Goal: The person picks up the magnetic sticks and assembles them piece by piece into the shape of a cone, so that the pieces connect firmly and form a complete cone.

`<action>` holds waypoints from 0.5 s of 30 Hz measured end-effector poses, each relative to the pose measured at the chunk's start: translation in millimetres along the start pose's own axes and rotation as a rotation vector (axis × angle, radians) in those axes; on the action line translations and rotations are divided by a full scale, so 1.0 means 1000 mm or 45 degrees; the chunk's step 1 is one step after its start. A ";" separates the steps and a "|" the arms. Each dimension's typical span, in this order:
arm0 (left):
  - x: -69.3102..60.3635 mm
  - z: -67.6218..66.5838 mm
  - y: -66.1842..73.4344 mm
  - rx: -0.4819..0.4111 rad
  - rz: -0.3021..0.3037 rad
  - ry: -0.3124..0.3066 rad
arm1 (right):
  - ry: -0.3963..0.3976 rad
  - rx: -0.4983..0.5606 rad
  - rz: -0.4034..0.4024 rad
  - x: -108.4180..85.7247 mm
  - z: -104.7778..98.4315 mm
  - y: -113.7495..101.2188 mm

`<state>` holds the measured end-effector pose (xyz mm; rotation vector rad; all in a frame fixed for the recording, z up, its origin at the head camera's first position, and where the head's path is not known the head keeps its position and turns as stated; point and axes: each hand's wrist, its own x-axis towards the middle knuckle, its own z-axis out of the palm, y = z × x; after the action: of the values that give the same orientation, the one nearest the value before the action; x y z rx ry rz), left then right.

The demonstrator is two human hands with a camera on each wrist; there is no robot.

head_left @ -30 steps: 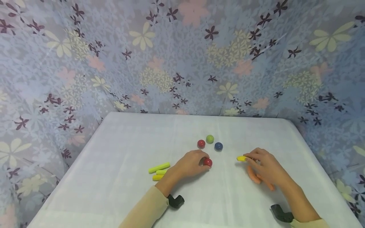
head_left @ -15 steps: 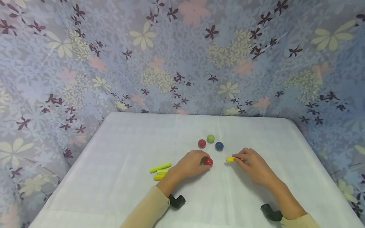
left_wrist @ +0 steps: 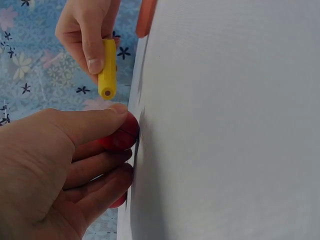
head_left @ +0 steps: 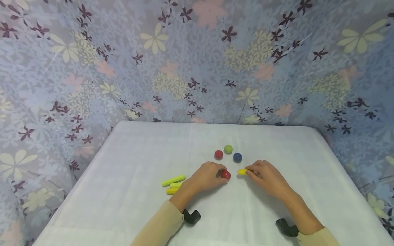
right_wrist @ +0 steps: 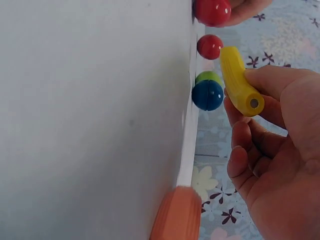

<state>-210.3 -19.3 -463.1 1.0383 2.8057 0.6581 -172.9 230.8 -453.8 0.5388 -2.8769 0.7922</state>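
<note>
While my left hand [head_left: 207, 176], curled, grips a red ball [head_left: 226, 175] at the table [head_left: 138, 153] and my right hand [head_left: 267, 178] pinches a yellow piece [head_left: 241, 172] just short of it, the step looks like aligning the 2, the next move calling for a level, steady approach.

Small gap between the front red ball [head_left: 226, 175] and the yellow stick [head_left: 242, 172], blue ball [head_left: 237, 157], green ball [head_left: 228, 149] and back red ball [head_left: 219, 154] blocking the way behind, three sticks [head_left: 176, 185] beside the left arm [head_left: 182, 196], wide room at the far corners of the table [head_left: 138, 140]
</note>
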 end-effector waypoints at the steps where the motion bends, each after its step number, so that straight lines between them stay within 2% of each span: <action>1: -0.001 0.000 0.000 -0.002 0.001 0.000 | -0.006 0.000 0.002 0.000 0.001 -0.001; 9: -0.001 0.001 0.000 0.008 0.012 0.007 | 0.016 0.024 0.007 0.004 0.006 -0.006; 15: 0.000 0.003 -0.001 0.007 0.013 0.018 | 0.016 0.014 -0.027 0.006 0.009 -0.010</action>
<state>-210.4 -18.7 -465.8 1.0543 2.8176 0.6616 -175.0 216.7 -455.8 0.5627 -2.8526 0.8053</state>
